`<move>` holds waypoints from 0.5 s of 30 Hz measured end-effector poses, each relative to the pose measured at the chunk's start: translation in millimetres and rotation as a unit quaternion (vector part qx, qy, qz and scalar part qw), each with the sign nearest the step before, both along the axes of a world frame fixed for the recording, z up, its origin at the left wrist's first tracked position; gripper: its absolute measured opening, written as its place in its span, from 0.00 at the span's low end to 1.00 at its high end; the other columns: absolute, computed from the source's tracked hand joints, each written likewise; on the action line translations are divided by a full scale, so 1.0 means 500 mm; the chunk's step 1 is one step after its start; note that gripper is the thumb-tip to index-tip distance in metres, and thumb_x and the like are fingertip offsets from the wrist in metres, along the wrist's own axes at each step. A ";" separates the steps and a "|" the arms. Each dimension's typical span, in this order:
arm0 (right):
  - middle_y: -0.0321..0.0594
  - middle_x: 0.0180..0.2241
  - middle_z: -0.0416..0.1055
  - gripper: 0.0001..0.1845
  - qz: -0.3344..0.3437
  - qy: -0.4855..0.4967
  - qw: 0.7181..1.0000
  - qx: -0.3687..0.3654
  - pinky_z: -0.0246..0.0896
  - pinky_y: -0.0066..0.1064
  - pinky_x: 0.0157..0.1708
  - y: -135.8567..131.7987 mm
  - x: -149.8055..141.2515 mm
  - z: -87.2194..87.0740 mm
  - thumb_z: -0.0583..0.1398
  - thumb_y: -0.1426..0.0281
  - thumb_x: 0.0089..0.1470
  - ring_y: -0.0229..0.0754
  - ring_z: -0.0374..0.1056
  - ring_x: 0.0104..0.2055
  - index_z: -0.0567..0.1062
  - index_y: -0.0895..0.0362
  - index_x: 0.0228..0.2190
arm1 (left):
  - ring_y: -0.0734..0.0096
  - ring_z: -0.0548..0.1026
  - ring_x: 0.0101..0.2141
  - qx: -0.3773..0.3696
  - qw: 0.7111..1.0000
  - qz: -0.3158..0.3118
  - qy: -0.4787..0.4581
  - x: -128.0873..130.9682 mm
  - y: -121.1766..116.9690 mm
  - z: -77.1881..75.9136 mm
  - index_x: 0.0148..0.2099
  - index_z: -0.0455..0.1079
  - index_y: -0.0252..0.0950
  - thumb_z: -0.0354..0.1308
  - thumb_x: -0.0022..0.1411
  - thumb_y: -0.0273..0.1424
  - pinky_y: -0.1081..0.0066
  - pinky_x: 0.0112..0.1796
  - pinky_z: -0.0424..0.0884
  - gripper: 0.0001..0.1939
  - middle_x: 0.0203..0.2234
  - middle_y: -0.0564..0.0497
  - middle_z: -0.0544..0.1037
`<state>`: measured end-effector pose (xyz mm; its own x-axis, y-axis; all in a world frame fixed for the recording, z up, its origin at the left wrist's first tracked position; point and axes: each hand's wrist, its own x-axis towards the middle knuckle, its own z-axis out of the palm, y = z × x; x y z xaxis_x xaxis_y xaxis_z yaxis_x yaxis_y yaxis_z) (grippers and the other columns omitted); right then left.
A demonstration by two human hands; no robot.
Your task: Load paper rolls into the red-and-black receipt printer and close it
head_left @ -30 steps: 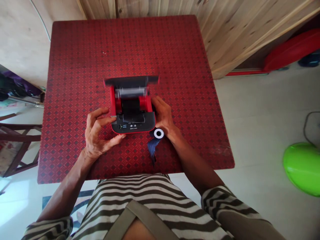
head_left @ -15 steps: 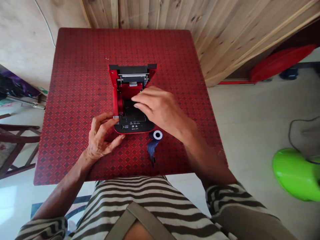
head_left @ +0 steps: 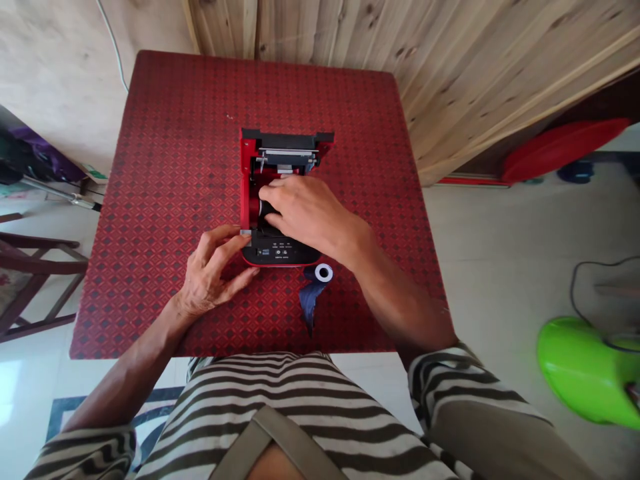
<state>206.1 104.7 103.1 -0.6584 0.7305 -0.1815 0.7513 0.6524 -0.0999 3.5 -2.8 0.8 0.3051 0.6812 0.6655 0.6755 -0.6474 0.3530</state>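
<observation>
A red and black label printer (head_left: pixel 281 253) stands on the table with its lid (head_left: pixel 287 143) tipped up and its inside exposed. My left hand (head_left: pixel 213 270) grips the front left corner, fingers on the grey latch area and thumb low at the front edge. Inside the printer body, my right hand (head_left: pixel 310 213) has its thumb and fingers closed around a black roll (head_left: pixel 270 208) with a pale end, mostly covered by the hand. Just in front of the printer lies a dark blue ribbon roll (head_left: pixel 323 273) with a white core, its loose end trailing toward my body.
A red patterned cloth covers the table (head_left: pixel 175 167). Behind it rise wooden panels (head_left: pixel 330 33). A wooden chair (head_left: pixel 35 280) stands on the left; a bright green stool (head_left: pixel 580 373) is on the floor at right, near a dark cable.
My right hand has lowered into the printer's open body, its fingers now around the black roll. My left hand keeps its place on the corner. The whole view has shifted slightly.
</observation>
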 end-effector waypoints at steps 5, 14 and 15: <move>0.47 0.46 0.84 0.10 -0.026 0.140 0.988 0.065 0.75 0.43 0.54 -0.068 0.048 0.044 0.63 0.76 0.67 0.53 0.79 0.53 0.82 0.59 0.47 | 0.60 0.81 0.55 0.014 1.000 -0.009 -0.004 -0.001 0.003 0.000 0.69 0.68 0.36 0.70 0.70 0.39 0.65 0.55 0.82 0.31 0.55 0.39 0.77; 0.36 0.40 0.84 0.10 -0.268 0.497 0.819 0.099 0.79 0.42 0.43 0.000 0.265 -0.077 0.70 0.64 0.58 0.47 0.81 0.41 0.78 0.48 0.41 | 0.59 0.81 0.55 0.015 1.000 0.004 0.001 -0.002 0.008 -0.001 0.70 0.66 0.42 0.71 0.68 0.40 0.60 0.55 0.82 0.33 0.55 0.43 0.78; 0.36 0.40 0.84 0.12 -0.283 0.514 0.806 0.081 0.79 0.42 0.45 0.020 0.277 -0.120 0.71 0.62 0.57 0.47 0.81 0.43 0.77 0.49 0.41 | 0.59 0.81 0.54 0.014 1.000 0.003 0.001 -0.002 0.008 -0.001 0.70 0.66 0.42 0.71 0.68 0.40 0.60 0.55 0.82 0.33 0.55 0.43 0.78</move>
<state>344.9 114.8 43.2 0.0465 0.9256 0.3757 0.5080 0.3019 -0.8067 2.4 1.3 0.1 0.3024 0.6640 0.6838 0.6810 -0.6525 0.3325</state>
